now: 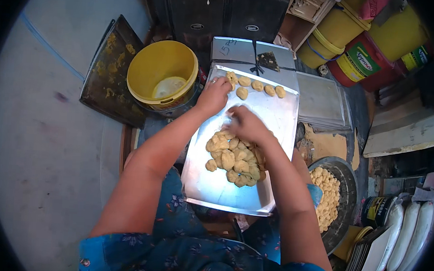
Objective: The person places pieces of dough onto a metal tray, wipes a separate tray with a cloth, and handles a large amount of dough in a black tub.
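Observation:
A shiny metal tray lies lengthwise before me. On its middle is a heap of tan dough lumps. Along its far edge sit several dough balls, with one more just nearer. At the far left corner my left hand has its fingers closed about a dough ball, partly hidden by the fingertips. Over the far side of the heap hovers my right hand; its fingers are curled and smeared by motion, and what they hold, if anything, cannot be made out.
A yellow bucket with pale stuff at the bottom stands left of the tray. A dark basin of small dough pieces is at the right. Stacked metal sheets lie beyond it. Red and yellow buckets fill the far right.

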A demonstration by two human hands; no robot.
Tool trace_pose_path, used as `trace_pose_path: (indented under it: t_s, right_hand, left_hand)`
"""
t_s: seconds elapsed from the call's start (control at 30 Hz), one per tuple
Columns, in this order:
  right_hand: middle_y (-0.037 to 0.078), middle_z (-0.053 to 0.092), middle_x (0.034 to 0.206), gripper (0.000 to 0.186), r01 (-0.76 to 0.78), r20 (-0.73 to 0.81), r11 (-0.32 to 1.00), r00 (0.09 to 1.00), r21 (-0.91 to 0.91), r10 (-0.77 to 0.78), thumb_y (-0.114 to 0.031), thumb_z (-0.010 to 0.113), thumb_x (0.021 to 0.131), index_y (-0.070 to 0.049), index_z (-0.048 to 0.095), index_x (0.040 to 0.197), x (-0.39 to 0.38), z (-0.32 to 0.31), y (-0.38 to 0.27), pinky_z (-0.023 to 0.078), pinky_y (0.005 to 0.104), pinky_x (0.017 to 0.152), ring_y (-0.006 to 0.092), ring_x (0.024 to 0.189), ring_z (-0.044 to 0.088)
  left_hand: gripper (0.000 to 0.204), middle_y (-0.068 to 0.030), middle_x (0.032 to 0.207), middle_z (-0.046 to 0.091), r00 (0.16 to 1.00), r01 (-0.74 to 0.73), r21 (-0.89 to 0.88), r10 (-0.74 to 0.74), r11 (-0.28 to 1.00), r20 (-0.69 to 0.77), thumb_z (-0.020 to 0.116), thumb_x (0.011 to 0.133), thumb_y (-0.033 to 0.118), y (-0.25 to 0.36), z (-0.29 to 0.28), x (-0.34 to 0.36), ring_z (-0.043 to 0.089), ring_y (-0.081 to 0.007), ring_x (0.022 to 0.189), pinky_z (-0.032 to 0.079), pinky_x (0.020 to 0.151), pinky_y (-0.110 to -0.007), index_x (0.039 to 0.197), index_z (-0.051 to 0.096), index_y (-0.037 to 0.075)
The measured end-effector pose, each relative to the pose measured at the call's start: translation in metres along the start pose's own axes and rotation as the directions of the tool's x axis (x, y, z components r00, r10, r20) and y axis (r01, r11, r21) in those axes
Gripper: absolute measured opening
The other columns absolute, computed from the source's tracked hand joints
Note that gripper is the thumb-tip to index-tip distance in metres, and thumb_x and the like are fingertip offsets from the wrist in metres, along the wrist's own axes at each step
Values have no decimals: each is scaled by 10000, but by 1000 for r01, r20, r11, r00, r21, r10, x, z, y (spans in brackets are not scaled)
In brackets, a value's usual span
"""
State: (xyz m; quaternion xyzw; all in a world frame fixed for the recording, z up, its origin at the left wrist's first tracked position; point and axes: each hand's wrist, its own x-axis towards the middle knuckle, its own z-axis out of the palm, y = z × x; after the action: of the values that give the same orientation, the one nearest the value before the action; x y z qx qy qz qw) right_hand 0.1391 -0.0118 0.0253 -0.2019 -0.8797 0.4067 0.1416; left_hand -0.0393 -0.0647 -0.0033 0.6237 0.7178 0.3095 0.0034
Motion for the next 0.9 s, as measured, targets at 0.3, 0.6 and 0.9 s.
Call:
trace_pose_path:
  t_s: [0.3, 0.6, 0.9]
  right_hand:
    - [115, 650, 752, 195, -223, -127, 963, 962, 154, 243, -155, 709, 758, 10, 647, 843, 18, -45, 33, 483, 318, 604, 155, 637, 591]
    - [119, 618, 1026, 319, -137, -39, 958, 991, -253, 131, -190, 688, 763, -65, 642, 1052, -12, -47, 11, 489, 349, 788, 280, 885, 618]
    - [33, 641, 877, 285, -142, -92, 885, 975, 442, 203, 8, 679, 786, -13, 565, 1047, -5, -73, 66, 483, 237, 706, 88, 785, 591]
  left_hand:
    - [353, -50, 1188, 541, 963, -258, 297, 270, 919, 1, 633, 788, 195, 17, 7, 10, 461, -236, 1130, 309, 953, -407, 1140, 602, 191]
    - [391, -56, 1194, 542, 944, -279, 306, 319, 910, -87, 634, 804, 238, 24, 13, 13, 452, -235, 1152, 292, 967, -436, 1186, 585, 170]
    - [315, -16, 1015, 599, 971, -224, 304, 240, 926, -17, 629, 801, 319, 44, 32, 32, 476, -215, 1076, 292, 944, -435, 1040, 657, 115]
